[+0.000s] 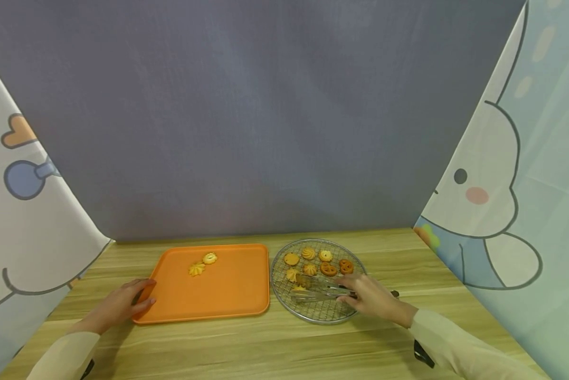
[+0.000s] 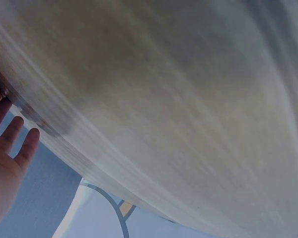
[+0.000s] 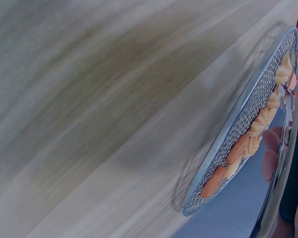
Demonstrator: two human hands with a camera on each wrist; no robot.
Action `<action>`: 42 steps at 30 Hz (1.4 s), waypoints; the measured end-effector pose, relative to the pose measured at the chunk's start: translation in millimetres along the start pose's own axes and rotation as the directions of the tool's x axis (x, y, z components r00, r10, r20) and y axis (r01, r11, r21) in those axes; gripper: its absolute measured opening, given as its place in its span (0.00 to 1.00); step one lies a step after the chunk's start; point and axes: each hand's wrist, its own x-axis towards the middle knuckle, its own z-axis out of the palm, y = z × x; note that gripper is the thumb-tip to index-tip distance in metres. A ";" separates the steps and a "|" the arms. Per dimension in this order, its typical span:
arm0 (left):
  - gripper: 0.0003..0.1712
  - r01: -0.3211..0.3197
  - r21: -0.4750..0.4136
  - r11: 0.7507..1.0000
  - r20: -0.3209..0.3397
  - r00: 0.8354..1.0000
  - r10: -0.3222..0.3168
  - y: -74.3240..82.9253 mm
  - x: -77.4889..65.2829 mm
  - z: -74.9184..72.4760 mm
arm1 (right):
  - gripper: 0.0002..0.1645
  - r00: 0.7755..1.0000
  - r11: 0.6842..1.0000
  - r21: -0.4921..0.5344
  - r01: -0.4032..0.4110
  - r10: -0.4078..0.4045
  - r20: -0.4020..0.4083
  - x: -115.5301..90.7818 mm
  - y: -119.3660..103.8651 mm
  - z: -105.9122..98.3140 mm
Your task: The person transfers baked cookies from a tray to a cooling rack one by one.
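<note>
My right hand [image 1: 372, 296] grips a pair of metal tongs [image 1: 313, 297] with dark handles. The tongs' arms stand apart, low over the front left part of a round wire rack [image 1: 320, 319]. A yellow piped cookie [image 1: 300, 288] shows between their ends; whether they touch it I cannot tell. Several more cookies lie on the rack, among them a brown pretzel-shaped cookie [image 1: 328, 269] and a swirled cookie [image 1: 308, 253]. My left hand [image 1: 118, 306] rests at the left edge of an orange tray [image 1: 232, 285], fingers fairly straight. A star-shaped cookie [image 1: 196, 269] and a ring-shaped cookie [image 1: 210, 258] lie on the tray.
Tray and rack sit side by side on a wood-grain table [image 1: 208, 348]. A grey curtain [image 1: 265, 132] closes off the back. Printed cartoon panels [image 1: 493, 211] flank the table on both sides.
</note>
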 end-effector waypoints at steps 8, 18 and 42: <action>0.25 -0.031 -0.001 1.000 -0.032 0.999 0.031 0.1 0.2 -0.1 | 0.22 0.998 0.995 0.070 -0.065 0.064 0.012 6.3 -2.8 -3.3; 0.25 -0.022 -0.009 1.000 -0.014 1.000 0.022 2.1 -0.2 -2.4 | 0.23 0.998 0.997 0.051 -0.065 0.064 0.013 23.9 -5.4 -3.3; 0.25 -0.010 -0.008 1.000 -0.004 1.000 0.010 5.0 -0.4 -3.0 | 0.22 0.999 0.999 -0.020 0.038 -0.037 0.003 94.7 -20.9 23.3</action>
